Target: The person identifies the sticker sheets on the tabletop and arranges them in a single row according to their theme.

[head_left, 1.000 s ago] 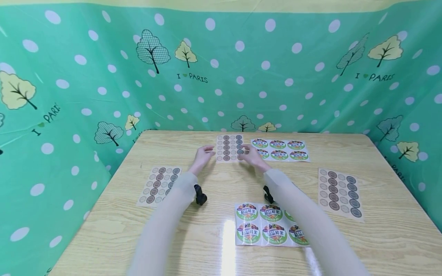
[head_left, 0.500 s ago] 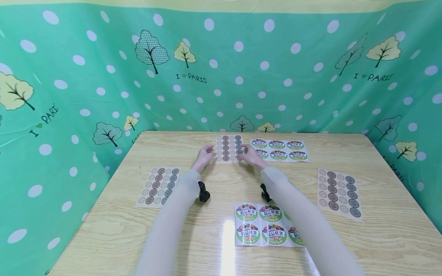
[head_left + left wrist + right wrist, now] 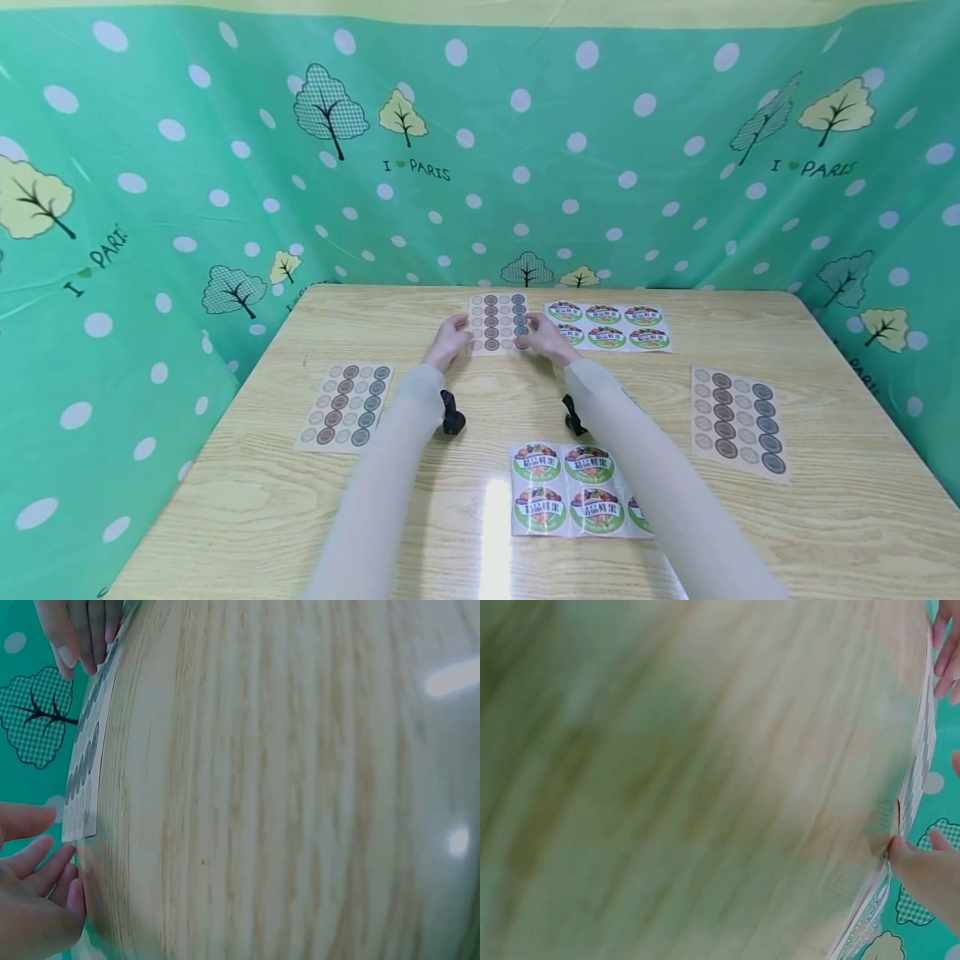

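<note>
The far label sheet (image 3: 497, 323) lay on the bench (image 3: 225, 500) between the left hand (image 3: 450, 340), its grip loose and empty, and the right hand (image 3: 551, 342), its parted grip touching the edge. Around it lay two more label sheets (image 3: 345, 408) and two fruit sheets (image 3: 567, 487), one partly hidden by the right sleeve (image 3: 652, 467). Only the head view showed all five.

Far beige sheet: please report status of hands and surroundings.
Left hand by sheet, left side. Right hand over right edge. Sheet flat on table. Far fruit sheet close on right.
</note>
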`<state>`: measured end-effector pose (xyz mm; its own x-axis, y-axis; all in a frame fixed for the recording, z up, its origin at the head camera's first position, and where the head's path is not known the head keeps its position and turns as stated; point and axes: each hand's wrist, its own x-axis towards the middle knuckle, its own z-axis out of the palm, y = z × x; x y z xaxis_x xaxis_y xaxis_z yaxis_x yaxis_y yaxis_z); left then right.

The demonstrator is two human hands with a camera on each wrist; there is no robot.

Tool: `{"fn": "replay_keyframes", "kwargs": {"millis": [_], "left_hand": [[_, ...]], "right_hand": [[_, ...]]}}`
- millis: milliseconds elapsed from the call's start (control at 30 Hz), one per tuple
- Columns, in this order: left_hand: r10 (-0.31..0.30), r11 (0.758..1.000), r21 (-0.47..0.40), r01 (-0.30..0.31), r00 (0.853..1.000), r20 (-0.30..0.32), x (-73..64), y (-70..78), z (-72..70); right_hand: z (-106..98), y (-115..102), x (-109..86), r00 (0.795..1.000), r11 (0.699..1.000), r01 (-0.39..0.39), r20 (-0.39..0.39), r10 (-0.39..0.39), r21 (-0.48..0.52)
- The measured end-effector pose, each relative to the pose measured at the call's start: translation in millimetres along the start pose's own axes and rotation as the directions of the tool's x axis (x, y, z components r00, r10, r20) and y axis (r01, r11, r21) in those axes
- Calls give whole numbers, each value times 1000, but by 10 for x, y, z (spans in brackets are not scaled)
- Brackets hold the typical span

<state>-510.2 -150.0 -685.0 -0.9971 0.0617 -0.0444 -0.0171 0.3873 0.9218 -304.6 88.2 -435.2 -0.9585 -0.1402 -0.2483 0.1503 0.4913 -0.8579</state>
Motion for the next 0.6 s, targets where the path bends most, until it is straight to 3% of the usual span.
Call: {"fn": "replay_keyframes", "kwargs": {"millis": [200,300,400,467,567,600], "left_hand": [[-48,998,32,48,999,-9,-623,760,-60],[-48,999,11,48,999,-15,-847,1002,-94],[-42,999,-30,42,999,-8,-927,1075,-119],[-71,996,-54,73,997,34,-933,1099,-145],[-52,998,-39,52,999,-7,-905,1063,-108],[-74,996,-47,75,997,15,-893,1067,-116]], "right_hand": [[-15,-21,7,1000,1000,-9,1,9,-21],[-22,-30,8,1000,1000,-12,11,12,-16],[-26,-33,11,1000,1000,-11,20,12,-16],[-26,-33,11,1000,1000,-16,21,16,-18],[-25,-34,12,999,1000,-25,24,25,-15],[-25,-35,11,999,1000,-27,26,27,-15]]}}
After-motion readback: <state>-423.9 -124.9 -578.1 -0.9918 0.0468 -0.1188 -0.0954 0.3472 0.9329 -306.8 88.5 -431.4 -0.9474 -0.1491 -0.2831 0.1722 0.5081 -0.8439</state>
